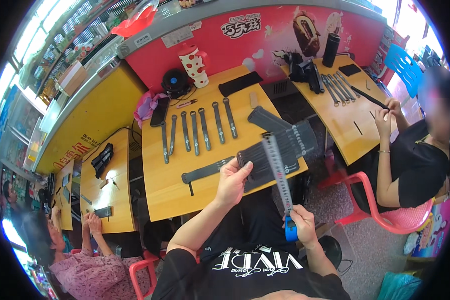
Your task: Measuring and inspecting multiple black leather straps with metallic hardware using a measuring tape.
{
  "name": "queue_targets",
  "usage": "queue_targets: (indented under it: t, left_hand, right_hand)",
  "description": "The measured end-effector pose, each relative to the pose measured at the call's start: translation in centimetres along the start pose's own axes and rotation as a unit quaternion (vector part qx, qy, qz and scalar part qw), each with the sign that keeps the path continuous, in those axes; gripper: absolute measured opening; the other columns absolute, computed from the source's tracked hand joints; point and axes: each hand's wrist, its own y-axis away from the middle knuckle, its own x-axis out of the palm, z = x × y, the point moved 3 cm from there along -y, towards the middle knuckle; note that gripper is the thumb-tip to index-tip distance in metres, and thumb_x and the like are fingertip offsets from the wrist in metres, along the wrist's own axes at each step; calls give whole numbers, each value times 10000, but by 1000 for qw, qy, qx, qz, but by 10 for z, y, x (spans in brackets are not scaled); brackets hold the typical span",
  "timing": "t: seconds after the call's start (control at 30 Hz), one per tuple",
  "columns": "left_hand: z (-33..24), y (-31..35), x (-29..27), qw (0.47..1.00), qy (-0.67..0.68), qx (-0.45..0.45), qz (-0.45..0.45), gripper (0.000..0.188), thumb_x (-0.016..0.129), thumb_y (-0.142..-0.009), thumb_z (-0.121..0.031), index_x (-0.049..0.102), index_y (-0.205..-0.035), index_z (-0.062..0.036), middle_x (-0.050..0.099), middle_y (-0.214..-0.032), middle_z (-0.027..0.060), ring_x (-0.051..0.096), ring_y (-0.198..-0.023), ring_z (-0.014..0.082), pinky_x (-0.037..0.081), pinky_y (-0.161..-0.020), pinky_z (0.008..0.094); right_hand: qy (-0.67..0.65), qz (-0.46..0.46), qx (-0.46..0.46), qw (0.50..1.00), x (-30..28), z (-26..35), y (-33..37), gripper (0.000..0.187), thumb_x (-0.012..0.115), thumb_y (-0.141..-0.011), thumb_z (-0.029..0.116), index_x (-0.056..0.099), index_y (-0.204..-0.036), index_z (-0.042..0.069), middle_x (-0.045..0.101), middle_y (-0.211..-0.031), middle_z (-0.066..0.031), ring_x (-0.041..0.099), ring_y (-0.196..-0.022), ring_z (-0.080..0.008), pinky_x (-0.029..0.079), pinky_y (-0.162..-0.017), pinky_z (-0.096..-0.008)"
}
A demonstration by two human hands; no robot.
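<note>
My left hand (pixel 231 181) is closed on the near end of a thick stack of dark straps (pixel 257 160), thumb on top. The stack fans out over the table's right edge. In my right hand (pixel 304 223) is a blue tape measure (pixel 291 231). Its blade (pixel 277 167) is pulled out and runs up across the stack, the tip near the stack's far side. A single dark strap (pixel 205 173) lies flat left of my left hand. Farther off, several narrow grey straps with rings (pixel 203 129) lie side by side on the table (pixel 172 192).
At the back stand a polka-dot tumbler (pixel 193 67) and a small black fan (pixel 175 82), with a phone (pixel 159 111) nearby. A co-worker handles a strap at the right table (pixel 345 135); another works at the left table (pixel 116 192). A pink chair (pixel 385 210) stands at right.
</note>
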Motion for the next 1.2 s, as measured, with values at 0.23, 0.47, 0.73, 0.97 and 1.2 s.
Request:
queue_targets:
  t: [0.23,0.47,0.73,0.97,1.2]
  left_hand:
    - [8,-41,-7,999,44,22,-25,146,555,-959,-34,630,-1083,-14,691,-1042,93,677,-934,189,550,-842,342]
    - [20,-88,-18,996,70,30,-53,142,546,-966,-43,621,-1082,-9,686,-1042,89,678,-916,181,561,-819,342]
    - [42,-169,-51,995,90,22,-35,143,541,-964,-33,613,-1083,0,688,-1052,104,680,-953,207,548,-860,365]
    - [60,-192,-81,994,80,28,-70,142,557,-960,-40,625,-1079,-3,688,-1029,82,671,-905,168,547,-823,324]
    - [72,-183,-96,993,42,23,-109,153,576,-952,-43,644,-1086,-12,688,-1000,42,651,-853,105,533,-755,253]
  right_hand:
    - [83,-34,-74,993,-11,19,-53,124,565,-901,55,640,-943,-35,614,-762,-87,585,-688,-132,450,-646,-272]
    - [171,-84,-132,973,-24,30,-105,114,575,-881,53,642,-939,-19,630,-822,-169,654,-732,-283,481,-659,-326]
    - [230,-111,-154,954,-43,26,-186,99,584,-874,65,635,-923,-4,632,-868,-177,646,-777,-353,491,-671,-368]
    - [241,-96,-148,954,-40,9,-221,97,584,-874,67,635,-919,-2,632,-855,-177,642,-759,-356,488,-657,-374]
    - [199,-68,-72,975,-35,-16,-215,110,573,-883,81,639,-921,1,610,-759,-174,641,-687,-295,476,-633,-349]
